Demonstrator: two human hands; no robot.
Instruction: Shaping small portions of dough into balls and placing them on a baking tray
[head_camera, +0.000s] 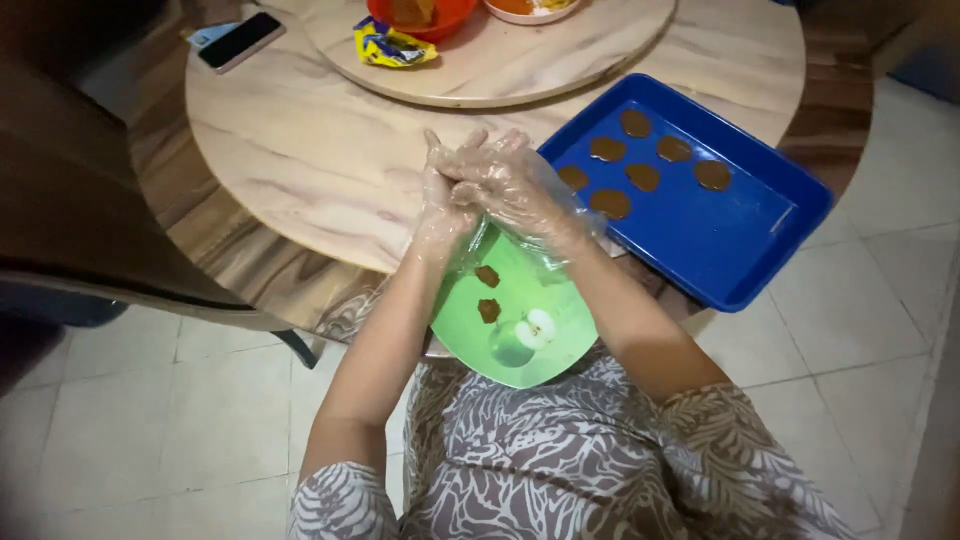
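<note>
Patterned brown-and-white cloth covers the person's lap at the near edge of the view, and both bare forearms reach forward from it. Just beyond the lap, a green plate (520, 330) juts out over the rim of the desk (300, 190); it carries two small brown dough pieces (487, 292), one behind the other, above a printed apple picture. Over the plate's far edge the left hand (443, 200) and right hand (510, 180) meet, each in a loose clear plastic glove. The palms are pressed together with fingers partly spread; whether any dough sits between them cannot be told, and neither grip shows a clear hold on anything. To the right, a blue tray (740, 240) rests on the round marble-look desk with seven flat brown discs (642, 176) in its far-left part. Farther off lie a turntable (560, 60), a yellow wrapper (392, 46), a red bowl (420, 15) and a phone (240, 40).
</note>
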